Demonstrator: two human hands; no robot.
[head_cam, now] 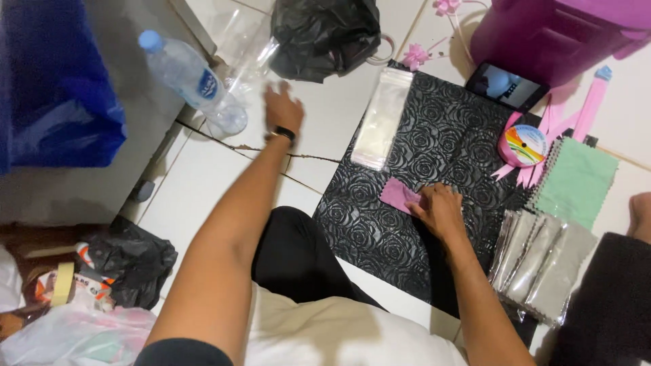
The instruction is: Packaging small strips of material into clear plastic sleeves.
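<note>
Right hand [441, 210] fingers press pink cloth [399, 194] — left hand [281, 108] well apart.

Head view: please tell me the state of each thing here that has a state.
Left hand: open, reaching towards clear plastic.
Right hand: pressing a pink cloth on the black mat.
Water bottle: capped, tilted.
Phone: screen on.
Ribbon roll: partly unwound.
Black bag: crumpled.

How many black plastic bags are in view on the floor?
2. One black plastic bag lies at the top, beyond the left hand; the other black plastic bag sits at lower left among the clutter. More may be hidden under that pile.
</note>
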